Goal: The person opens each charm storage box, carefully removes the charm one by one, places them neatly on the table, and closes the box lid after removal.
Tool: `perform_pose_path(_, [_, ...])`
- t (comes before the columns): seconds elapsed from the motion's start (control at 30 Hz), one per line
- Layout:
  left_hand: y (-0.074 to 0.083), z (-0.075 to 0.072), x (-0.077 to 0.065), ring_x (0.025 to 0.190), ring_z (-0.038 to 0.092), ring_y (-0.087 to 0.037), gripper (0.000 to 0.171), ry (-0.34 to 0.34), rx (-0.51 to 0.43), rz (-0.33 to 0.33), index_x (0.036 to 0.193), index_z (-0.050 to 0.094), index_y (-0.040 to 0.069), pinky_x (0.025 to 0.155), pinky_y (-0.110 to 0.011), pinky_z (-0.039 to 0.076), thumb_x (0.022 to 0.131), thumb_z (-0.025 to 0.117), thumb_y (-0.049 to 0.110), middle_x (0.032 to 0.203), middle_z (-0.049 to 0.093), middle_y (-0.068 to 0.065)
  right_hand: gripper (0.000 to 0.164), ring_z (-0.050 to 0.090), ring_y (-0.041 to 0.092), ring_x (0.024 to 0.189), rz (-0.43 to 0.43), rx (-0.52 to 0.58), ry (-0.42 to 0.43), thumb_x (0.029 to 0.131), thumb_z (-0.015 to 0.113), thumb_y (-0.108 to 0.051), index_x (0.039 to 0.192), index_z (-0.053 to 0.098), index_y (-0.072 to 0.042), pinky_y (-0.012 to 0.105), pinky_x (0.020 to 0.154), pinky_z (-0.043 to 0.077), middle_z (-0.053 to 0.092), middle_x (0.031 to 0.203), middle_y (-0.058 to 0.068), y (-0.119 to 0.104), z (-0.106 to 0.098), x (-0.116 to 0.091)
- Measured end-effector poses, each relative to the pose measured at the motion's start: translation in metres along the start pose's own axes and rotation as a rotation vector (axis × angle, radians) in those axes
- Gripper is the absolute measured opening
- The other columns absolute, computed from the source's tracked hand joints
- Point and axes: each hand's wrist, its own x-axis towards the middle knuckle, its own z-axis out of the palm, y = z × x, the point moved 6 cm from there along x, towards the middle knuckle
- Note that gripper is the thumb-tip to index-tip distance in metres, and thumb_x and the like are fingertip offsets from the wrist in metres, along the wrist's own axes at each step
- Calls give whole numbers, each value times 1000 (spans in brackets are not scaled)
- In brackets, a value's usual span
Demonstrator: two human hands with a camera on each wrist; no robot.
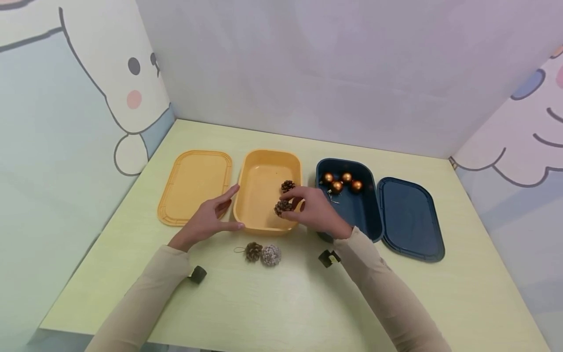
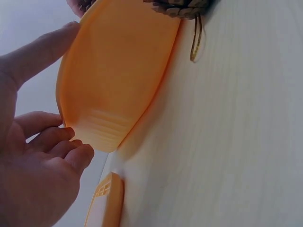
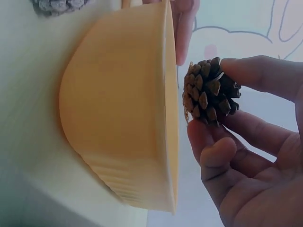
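My right hand [image 1: 320,211] pinches a brown pine cone [image 3: 208,92] between thumb and fingertips, just above the rim of the yellow box [image 1: 252,195] in the right wrist view. Inside that box, near its right wall, lies another dark pine cone [image 1: 288,186]. At the box's near left corner is my left hand [image 1: 204,222], thumb and fingers spread along the rim [image 2: 60,92] and touching it. In front of the box, a brown pine cone [image 1: 253,251] with a gold loop sits beside a whitish pine cone [image 1: 270,255] on the table.
To the right stands a navy box [image 1: 356,215] holding several copper baubles [image 1: 336,187], with its navy lid [image 1: 411,220] alongside. A yellow lid [image 1: 195,186] lies left of the yellow box. Walls rise behind the pale table [image 1: 264,313] and at its sides.
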Motion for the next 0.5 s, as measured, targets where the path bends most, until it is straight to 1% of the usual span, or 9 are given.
perform_pose_path(0.1, [0,1,0,156,24,-26,106,1,0,0,161,24,17,122,-38,28,78,87,35,169,19,5,32,65,13,84,3,50,-6,85,80,-19,116,75,-14,27,68,55,73,103,3,3,1,-5])
perform_pose_path(0.27, [0,1,1,156,24,-25,106,-1,-1,-4,161,24,20,122,-37,28,77,87,37,169,19,7,31,66,12,85,-28,98,-8,85,81,-17,115,75,-15,30,70,58,72,103,2,7,2,-14])
perform_pose_path(0.4, [1,1,0,156,23,-26,105,-3,4,5,161,24,19,122,-39,28,78,87,35,169,18,5,31,66,15,80,-55,119,-11,84,81,-16,114,75,-15,29,65,57,72,99,3,7,3,-22])
perform_pose_path(0.5, [1,0,0,156,23,-25,104,-2,4,5,161,24,20,123,-38,28,79,87,34,169,18,6,30,66,16,80,-70,123,-15,84,81,-17,114,75,-15,28,63,56,73,97,3,7,5,-28])
